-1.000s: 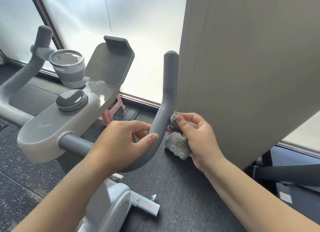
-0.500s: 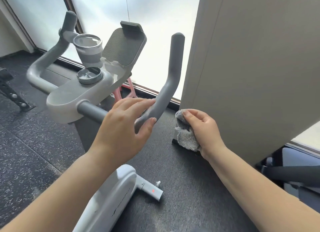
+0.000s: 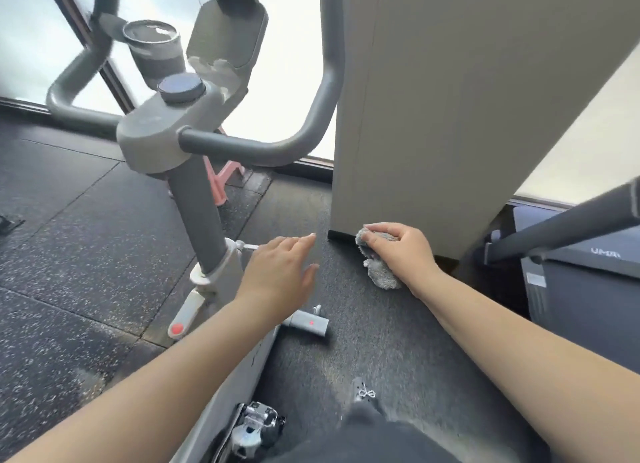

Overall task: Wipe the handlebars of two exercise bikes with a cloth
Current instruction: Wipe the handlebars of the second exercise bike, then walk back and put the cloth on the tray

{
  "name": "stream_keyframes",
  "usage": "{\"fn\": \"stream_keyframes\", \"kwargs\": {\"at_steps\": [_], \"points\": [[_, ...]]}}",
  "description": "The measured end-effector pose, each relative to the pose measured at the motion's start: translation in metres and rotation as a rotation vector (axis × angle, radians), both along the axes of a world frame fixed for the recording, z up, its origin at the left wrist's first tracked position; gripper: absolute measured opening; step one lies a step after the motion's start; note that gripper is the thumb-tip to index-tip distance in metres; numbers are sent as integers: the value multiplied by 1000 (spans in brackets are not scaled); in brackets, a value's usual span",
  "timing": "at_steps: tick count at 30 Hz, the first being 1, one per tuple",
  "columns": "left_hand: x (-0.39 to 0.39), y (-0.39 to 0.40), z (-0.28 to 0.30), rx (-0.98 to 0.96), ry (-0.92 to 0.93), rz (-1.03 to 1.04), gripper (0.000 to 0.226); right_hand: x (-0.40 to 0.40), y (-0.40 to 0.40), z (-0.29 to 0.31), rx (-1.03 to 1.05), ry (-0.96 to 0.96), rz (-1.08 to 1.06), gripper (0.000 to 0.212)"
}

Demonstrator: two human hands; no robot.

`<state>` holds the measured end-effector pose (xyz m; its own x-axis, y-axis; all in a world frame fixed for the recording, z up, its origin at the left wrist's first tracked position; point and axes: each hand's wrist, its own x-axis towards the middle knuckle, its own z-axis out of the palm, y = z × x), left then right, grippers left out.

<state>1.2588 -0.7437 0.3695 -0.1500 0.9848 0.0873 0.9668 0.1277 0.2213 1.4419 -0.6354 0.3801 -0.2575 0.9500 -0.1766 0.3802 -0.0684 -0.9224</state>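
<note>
Grey U-shaped handlebar (image 3: 277,151) up at eleven o'clock, cup holder (image 3: 154,52) and tablet cradle (image 3: 227,36) mounted above its console. Left hand (image 3: 277,277) at centre, released, fingers spread, touching nothing. Right hand (image 3: 398,251) at three o'clock, clenched on crumpled grey cloth (image 3: 379,272), low beside the beige pillar (image 3: 450,99). Second bike's grey bar (image 3: 568,223) far right.

two bikes (image 3: 162,140) (image 3: 568,227), one cloth (image 3: 375,258), two hands (image 3: 277,272) (image 3: 401,251)
</note>
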Motion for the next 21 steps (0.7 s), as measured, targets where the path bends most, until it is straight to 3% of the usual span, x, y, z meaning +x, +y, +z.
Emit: {"fn": "stream_keyframes", "kwargs": {"at_steps": [3,8,12,21], "points": [[5,-20,-27,-131,80,-25,60,12,-29,-19,33,-109,-4,5],[21,-57,-55,-267,154,-79,69,35,-68,-37,65,-351,59,21],[34,-89,-72,-346,183,-94,67,55,-95,-45,53,-486,88,19],[72,-174,-75,-347,250,-49,66,104,-171,-57,173,-667,184,23]]}}
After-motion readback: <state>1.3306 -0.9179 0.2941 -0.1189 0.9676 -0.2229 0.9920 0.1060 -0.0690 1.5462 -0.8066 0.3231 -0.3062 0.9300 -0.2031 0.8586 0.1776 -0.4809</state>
